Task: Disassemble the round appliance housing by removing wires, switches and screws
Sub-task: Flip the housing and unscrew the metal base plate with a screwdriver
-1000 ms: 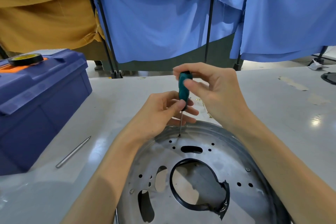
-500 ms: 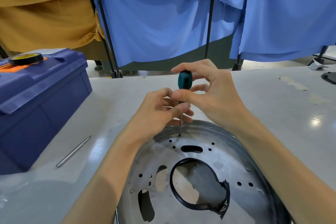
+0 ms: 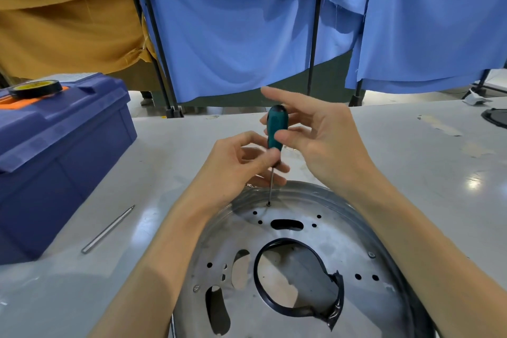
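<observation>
Pinched screwdriver (image 3: 276, 127) low with left hand (image 3: 233, 164). Held handle loosely with right hand (image 3: 323, 143), fingers spread. Found round housing (image 3: 334, 241) flat on table (image 3: 417, 173), tip in far-edge screw (image 3: 269, 203). Could slip out, chew screw head, if tilted or pushed weakly.

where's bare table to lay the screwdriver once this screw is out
Widest: the table right of the housing, short of the black disc. Also beyond the screwdriver, toward the curtains. Tighter left: a metal rod lies between toolbox and housing.
</observation>
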`<action>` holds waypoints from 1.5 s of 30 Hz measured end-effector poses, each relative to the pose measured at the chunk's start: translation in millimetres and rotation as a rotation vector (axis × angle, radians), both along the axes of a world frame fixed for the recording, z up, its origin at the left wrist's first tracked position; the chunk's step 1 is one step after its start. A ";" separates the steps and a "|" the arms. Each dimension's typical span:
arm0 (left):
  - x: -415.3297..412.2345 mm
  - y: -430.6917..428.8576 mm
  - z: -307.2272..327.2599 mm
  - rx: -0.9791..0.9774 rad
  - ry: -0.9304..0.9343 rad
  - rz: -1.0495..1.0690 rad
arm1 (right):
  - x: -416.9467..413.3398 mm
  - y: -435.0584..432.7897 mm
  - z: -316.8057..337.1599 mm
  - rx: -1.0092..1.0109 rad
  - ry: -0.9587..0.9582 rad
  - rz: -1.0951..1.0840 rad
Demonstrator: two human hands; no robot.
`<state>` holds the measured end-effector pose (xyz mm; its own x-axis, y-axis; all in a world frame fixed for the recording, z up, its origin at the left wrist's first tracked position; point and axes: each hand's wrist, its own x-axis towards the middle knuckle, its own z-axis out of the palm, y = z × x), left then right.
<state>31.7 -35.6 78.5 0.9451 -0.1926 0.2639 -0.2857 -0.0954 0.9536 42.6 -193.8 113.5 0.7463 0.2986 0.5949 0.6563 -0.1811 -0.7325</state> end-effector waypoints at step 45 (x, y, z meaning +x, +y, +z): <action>1.0 0.2 0.9 -0.020 -0.045 0.059 | -3.8 2.4 0.3 0.026 -0.010 0.016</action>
<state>32.7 -35.5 79.5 0.9418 -0.1313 0.3094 -0.3226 -0.0948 0.9418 38.9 -191.4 113.8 0.7358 0.2947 0.6097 0.6660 -0.1516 -0.7304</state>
